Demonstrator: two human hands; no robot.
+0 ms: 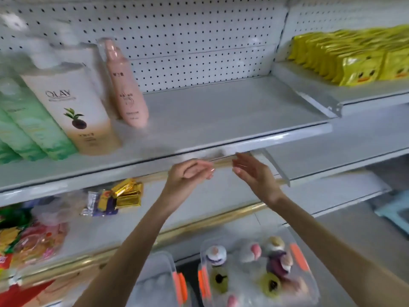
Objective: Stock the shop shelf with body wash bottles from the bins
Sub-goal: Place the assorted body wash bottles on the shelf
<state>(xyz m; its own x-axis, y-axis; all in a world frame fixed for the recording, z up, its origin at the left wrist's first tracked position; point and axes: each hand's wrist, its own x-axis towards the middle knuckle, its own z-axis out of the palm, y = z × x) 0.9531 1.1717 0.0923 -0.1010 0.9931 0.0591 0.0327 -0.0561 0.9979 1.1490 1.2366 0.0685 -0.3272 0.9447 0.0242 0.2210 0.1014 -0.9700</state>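
Nearest, at the bottom edge of the view, stand two clear bins with orange latches. The right bin [201, 282] holds body wash bottles [215, 254] seen from above, packed close together: pale tops with pink pumps, purple caps and yellow-green labels show through the plastic. The left bin [159, 260] shows only something whitish inside; what it holds is too blurred to tell.

Above the bins both arms reach forward. The left hand [190, 173] has its fingers loosely curled on nothing. The right hand [254, 173] has its fingers nearly straight and slightly apart, also empty. Both hang just below the front edge of the grey shelf [221, 111], close to each other but not touching.

Behind the arms, a lower shelf [210, 196] carries gold packets [128, 193] and, at its left end, bright snack bags [26, 235].

On the grey shelf the stocked bottles crowd the left end. A slim pink bottle [128, 91] with a clear cap stands rightmost, just beside a broad cream Olay bottle [75, 107] that bears a dark fruit and leaf picture. Left of that stand green bottles [33, 129], with blurred white ones behind. The right part of this shelf is bare metal up to the pegboard [177, 29].

Farther right, a higher shelf holds rows of yellow packs [354, 58] printed with a duck face.
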